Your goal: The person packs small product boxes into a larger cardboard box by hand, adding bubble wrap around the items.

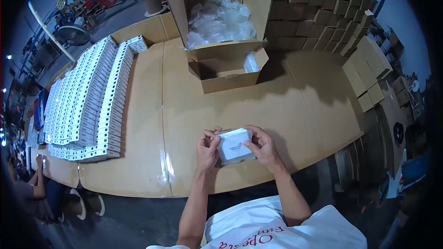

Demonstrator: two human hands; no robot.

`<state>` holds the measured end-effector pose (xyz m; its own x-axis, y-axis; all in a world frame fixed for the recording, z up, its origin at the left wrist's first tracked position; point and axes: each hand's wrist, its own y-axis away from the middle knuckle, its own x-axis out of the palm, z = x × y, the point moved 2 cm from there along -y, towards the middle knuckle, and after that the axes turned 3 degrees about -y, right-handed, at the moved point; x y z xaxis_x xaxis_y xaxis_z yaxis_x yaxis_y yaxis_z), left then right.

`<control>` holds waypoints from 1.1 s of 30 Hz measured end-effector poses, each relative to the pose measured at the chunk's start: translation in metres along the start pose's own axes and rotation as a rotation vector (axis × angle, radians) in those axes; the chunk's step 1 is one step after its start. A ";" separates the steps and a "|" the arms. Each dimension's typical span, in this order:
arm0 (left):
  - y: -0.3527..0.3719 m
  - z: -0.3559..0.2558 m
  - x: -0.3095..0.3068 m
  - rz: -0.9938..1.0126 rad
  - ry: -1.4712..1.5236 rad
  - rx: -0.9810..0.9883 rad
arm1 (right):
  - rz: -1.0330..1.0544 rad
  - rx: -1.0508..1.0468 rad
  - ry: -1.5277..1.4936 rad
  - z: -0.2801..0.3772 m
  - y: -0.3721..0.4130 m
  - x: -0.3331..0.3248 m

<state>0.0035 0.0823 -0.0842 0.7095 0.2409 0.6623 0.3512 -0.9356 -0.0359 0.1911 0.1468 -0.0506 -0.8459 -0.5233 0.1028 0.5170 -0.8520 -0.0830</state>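
Between my two hands is a small white box point(233, 142) with faint print and a little red mark on its top face. Clear plastic wrap shows around its lower edge. My left hand point(208, 150) pinches the box's left side, thumb on top. My right hand point(264, 146) grips the right side, its thumb pressed on the top face near the red mark. Fingers under the box are hidden. Beyond the hands stands an open small carton point(230, 84), with one plastic-wrapped white packet point(251, 62) at its right end.
A large open carton point(175, 7) full of clear plastic bags point(221, 20) stands behind the small one. Long stacks of white boxes point(87, 97) cover the left of the cardboard-topped table point(184, 175). Brown cartons point(318, 23) are piled at the back right. Another person point(39, 189) sits far left.
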 end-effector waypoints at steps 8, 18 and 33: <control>-0.002 -0.022 0.022 0.096 -0.305 0.183 | 0.084 -0.113 0.337 0.031 -0.002 -0.012; 0.000 0.005 0.003 -0.092 -0.100 0.152 | -0.042 -0.009 -0.143 0.004 -0.003 0.000; 0.011 -0.028 0.035 0.086 -0.559 0.007 | 0.136 -0.280 0.311 0.013 -0.017 -0.007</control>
<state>0.0155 0.0730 -0.0406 0.9506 0.2657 0.1602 0.2806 -0.9566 -0.0781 0.1903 0.1648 -0.0368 -0.7940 -0.5638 -0.2272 0.6070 -0.7159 -0.3450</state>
